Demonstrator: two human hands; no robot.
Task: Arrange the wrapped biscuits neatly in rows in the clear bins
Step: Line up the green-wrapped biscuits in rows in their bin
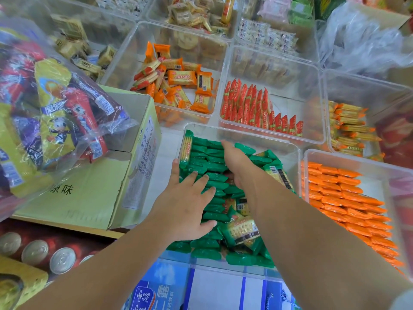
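Rows of green wrapped biscuits (214,168) fill the far left part of the nearest clear bin (245,133), the packets lying crosswise one behind another. Nearer the person and toward the right wall they lie jumbled — several are turned face up, showing crackers and a barcode. One packet stands on edge against the bin's left wall.

The left hand (187,204) lies flat on top of the rows, its fingers (201,182) spread and straight, holding nothing. The right hand (234,162) reaches further in and is seen edge-on. Its fingers are straight and together, pointing at the far wall and pressed against the packets. Its palm side is hidden, but nothing shows in its grasp.

Just to the right, a second bin (357,156) holds orange packets (348,204) in tidy rows. Behind the green bin, another holds red packets (250,106) standing upright in a line. Beyond it to the left, a bin holds loose orange biscuit packs (181,79) in a heap.

On the left stands an open cardboard box (89,198), with a clear bag of snacks (51,113) overlapping it — drink cans (62,260) show below.
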